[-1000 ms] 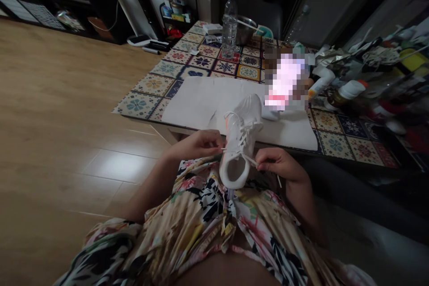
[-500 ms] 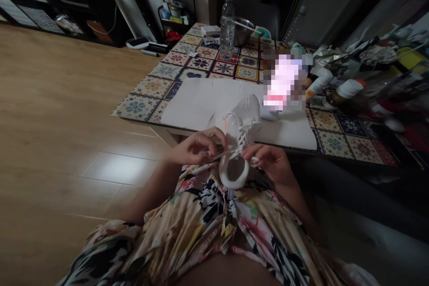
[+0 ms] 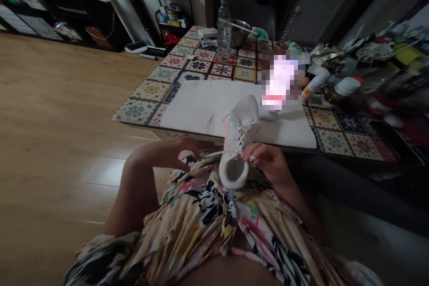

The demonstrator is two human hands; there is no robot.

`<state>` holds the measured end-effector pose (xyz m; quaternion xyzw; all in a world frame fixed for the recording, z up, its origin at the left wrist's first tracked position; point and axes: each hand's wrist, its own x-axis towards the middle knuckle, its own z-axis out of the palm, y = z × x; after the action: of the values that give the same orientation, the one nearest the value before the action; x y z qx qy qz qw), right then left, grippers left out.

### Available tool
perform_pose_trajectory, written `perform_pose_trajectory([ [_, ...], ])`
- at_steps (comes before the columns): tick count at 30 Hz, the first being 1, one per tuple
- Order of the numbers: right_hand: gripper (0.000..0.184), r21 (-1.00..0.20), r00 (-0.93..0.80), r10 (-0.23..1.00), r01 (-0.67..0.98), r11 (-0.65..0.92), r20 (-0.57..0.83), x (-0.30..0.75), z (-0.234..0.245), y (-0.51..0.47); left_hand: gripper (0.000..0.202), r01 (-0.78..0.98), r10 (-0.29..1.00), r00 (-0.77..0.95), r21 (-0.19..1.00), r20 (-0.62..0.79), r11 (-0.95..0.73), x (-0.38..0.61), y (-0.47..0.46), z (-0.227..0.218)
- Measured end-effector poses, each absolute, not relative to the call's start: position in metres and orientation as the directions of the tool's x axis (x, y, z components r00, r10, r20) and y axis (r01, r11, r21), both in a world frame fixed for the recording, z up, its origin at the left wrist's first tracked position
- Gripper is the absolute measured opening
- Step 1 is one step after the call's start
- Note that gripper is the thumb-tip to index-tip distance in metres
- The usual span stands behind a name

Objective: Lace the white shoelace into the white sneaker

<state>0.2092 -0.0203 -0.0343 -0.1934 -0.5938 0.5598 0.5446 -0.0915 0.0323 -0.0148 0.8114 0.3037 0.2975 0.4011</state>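
Dim room, a wood floor point(image 3: 67, 98) to your left, and a tile-patterned worktop point(image 3: 140, 111) ahead. Your white sneaker point(image 3: 239, 132) sits just off the worktop's near edge, above your floral dress point(image 3: 201, 214), its heel opening facing you. Your right hand point(image 3: 268, 163) seems pinched on the white lace point(image 3: 217, 154) by the collar, while your left hand point(image 3: 167, 152) is open, apart from the shoe. Lacing looks like the step in hand; the loose end calls for your left hand. Farther off lie a white sheet point(image 3: 201, 107) and a water bottle point(image 3: 224, 27), with no readable writing.
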Motion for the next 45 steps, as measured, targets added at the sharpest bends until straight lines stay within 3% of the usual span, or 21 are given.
perform_pose_trajectory([
  [4,0.009,-0.878,-0.329,0.841,-0.37,0.304,0.43,0.21,-0.035,-0.021,0.028,0.263,0.669,0.723,0.827,0.172,-0.497,-0.062,0.028,-0.017],
  [12,0.004,-0.872,-0.299,0.85,-0.377,0.312,0.434,0.207,-0.038,-0.022,0.019,0.266,0.717,0.697,0.92,0.022,-0.287,-0.035,0.027,-0.035],
  [16,0.004,-0.864,-0.294,0.842,-0.376,0.334,0.453,0.204,-0.039,-0.022,0.018,0.32,0.668,0.744,0.88,-0.003,-0.352,-0.05,0.028,-0.026],
  [19,0.007,-0.876,-0.275,0.852,-0.33,0.351,0.445,0.203,-0.039,-0.022,0.021,0.229,0.597,0.798,0.874,0.084,-0.429,-0.053,0.029,-0.018],
  [23,0.008,-0.877,-0.224,0.866,-0.302,0.374,0.447,0.201,-0.04,-0.022,0.026,-0.121,0.635,0.66,0.891,0.402,-0.438,-0.039,0.024,-0.018],
  [27,0.006,-0.9,-0.177,0.89,-0.206,0.384,0.421,0.199,-0.044,-0.023,0.022,-0.356,0.685,0.556,0.88,0.47,-0.315,-0.013,0.012,-0.023],
  [34,0.009,-0.85,-0.12,0.849,0.06,0.523,0.514,0.199,-0.044,-0.025,0.028,-0.219,0.732,0.472,0.87,0.491,-0.442,0.008,0.007,-0.026],
  [38,0.007,-0.841,-0.086,0.847,0.1,0.531,0.524,0.197,-0.042,-0.029,0.034,-0.129,0.726,0.454,0.845,0.516,-0.52,0.012,0.004,-0.028],
  [41,0.002,-0.861,-0.039,0.865,0.09,0.501,0.5,0.196,-0.042,-0.031,0.028,-0.151,0.79,0.413,0.889,0.454,-0.432,0.017,-0.001,-0.033],
  [45,0.003,-0.826,-0.108,0.838,0.14,0.546,0.536,0.197,-0.04,-0.031,0.041,-0.276,0.847,0.37,0.916,0.382,-0.293,0.021,-0.002,-0.036],
])
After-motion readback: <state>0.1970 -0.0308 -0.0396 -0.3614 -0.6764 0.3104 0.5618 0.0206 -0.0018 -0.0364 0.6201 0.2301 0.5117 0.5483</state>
